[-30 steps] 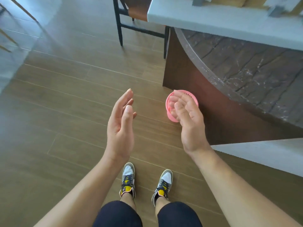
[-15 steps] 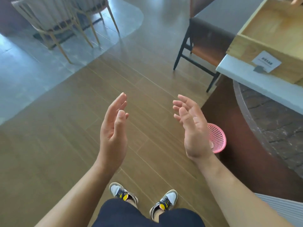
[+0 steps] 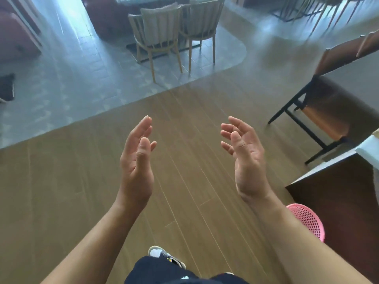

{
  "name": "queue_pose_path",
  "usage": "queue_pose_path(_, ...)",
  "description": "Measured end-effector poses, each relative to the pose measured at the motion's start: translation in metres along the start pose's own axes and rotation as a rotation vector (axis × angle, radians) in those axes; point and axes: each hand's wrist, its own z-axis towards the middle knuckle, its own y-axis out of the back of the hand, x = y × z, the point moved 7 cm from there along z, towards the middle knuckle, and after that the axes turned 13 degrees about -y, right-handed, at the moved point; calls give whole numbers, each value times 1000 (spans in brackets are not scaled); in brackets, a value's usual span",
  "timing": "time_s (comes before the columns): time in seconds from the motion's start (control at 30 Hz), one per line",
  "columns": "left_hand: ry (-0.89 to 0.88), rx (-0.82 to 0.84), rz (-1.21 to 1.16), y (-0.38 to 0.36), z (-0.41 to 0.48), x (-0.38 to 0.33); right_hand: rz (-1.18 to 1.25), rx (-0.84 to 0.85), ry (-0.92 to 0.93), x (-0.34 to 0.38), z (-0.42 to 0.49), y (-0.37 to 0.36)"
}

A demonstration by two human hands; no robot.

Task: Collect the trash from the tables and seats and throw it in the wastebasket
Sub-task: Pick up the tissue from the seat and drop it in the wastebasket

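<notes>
While both hands are free, the job as I judge it is to look for the next piece of trash, since none shows anywhere in view. Nearest, below the dark shorts (image 3: 164, 271), one grey-and-white shoe (image 3: 164, 255) stands on the brown wooden plank floor (image 3: 61, 191). Just beside the right forearm, the round pink perforated plastic wastebasket (image 3: 306, 221) sits on that floor against the dark brown worktop (image 3: 338, 212). Ahead of it, the left hand (image 3: 136, 160) and right hand (image 3: 249, 160) are raised with palms facing each other, well apart. Each grip is apart and holds nothing, the fingers loosely bent.

To do this well, keep the wastebasket's place in mind. Check first the black-framed chair with the tan seat (image 3: 328, 124) at the right. Then cross to the two pale wooden chairs with grey cushions (image 3: 162, 35) on the grey tiled floor (image 3: 71, 68) beyond. Look over each seat and tabletop fully, and gather several pieces in both hands before coming back, so fewer trips are needed.
</notes>
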Motion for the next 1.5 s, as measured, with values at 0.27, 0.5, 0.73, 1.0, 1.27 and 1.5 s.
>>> queue_pose_path(0.27,-52,-160,110,138,47,-9,42,221,12,3,29,-167)
queue_pose_path(0.5,-54,-320,227,250,51,-22,35,412,16,3,28,-296)
queue_pose_path(0.73,-98,-508,377,351,53,-29,12,587,-8,-4,30,-410)
queue_pose_path(1.0,-130,-651,473,445,102,-13,11,747,-31,-15,67,-545)
queue_pose_path(1.27,-140,-767,543,527,196,21,4,911,-71,-10,142,-694)
queue_pose_path(1.5,-173,-874,578,596,270,39,-4,1023,-56,-1,189,-818)
